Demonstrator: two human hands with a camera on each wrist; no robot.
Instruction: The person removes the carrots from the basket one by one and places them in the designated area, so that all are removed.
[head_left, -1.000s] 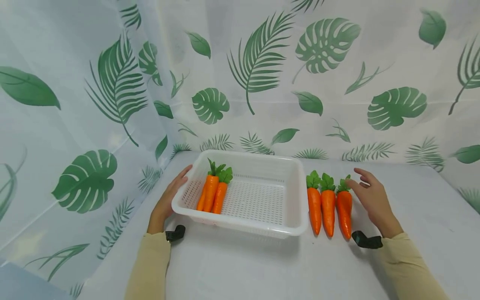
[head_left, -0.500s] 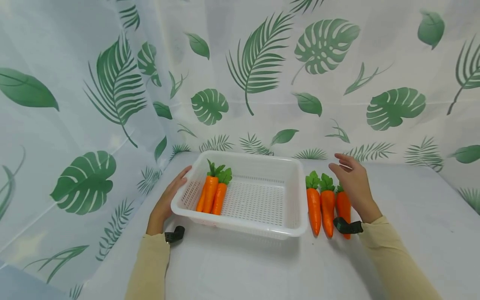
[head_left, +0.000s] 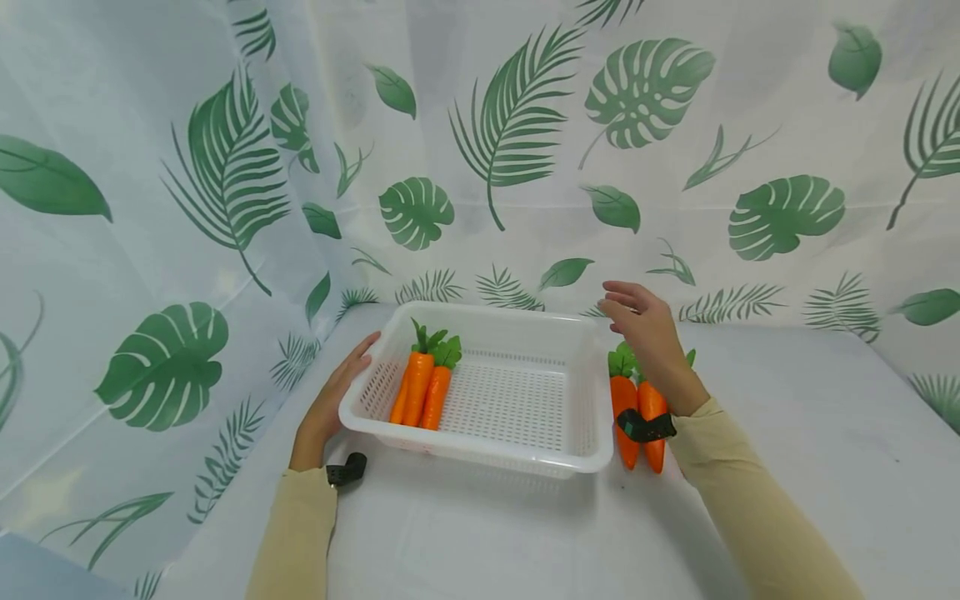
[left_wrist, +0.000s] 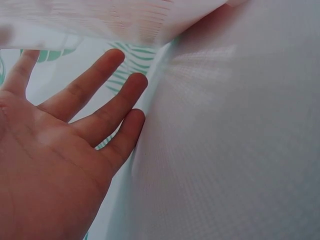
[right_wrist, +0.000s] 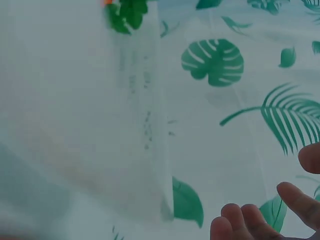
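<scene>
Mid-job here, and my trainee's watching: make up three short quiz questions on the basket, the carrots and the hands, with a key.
1. True or false: the right hand is gripping a carrot.
2. The carrots inside the basket lie toward which side?
A. The left hand
B. The right hand
3. Which arm, left or right, partly hides the loose carrots on the table?

Key:
1. False; its fingers hold nothing.
2. A
3. The right arm.
</scene>
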